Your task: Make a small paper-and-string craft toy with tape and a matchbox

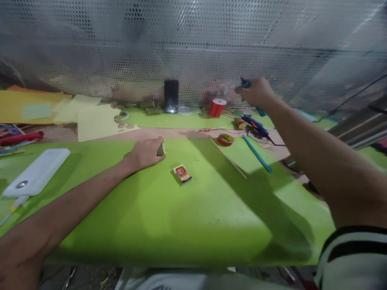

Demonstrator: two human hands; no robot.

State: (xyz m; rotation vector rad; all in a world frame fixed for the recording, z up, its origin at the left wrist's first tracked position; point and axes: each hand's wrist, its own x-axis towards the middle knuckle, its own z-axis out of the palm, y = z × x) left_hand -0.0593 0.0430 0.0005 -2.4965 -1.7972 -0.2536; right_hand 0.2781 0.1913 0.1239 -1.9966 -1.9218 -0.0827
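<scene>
My left hand (144, 153) rests on the green tabletop with its fingers wrapped round a short round piece (161, 149). Its pale cut end faces right. Raised over the back right of the table, my right hand (256, 92) grips a blue-handled tool (245, 83) with a dark tip; part of the blue also shows below the fist. What kind of tool it is I cannot make out. To the right of my left hand lies a small red and yellow packet (182, 173). Beneath my right arm are a red tape roll (225, 139), a thin stick (229, 158) and a teal pen-like rod (256, 153).
A blue glue gun (255, 125) with a black cord lies at the right. Along the perforated metal screen (193, 48) stand a phone (171, 96) and a red spool (217, 108). Yellow paper (99, 121) and a white power bank (39, 171) lie left.
</scene>
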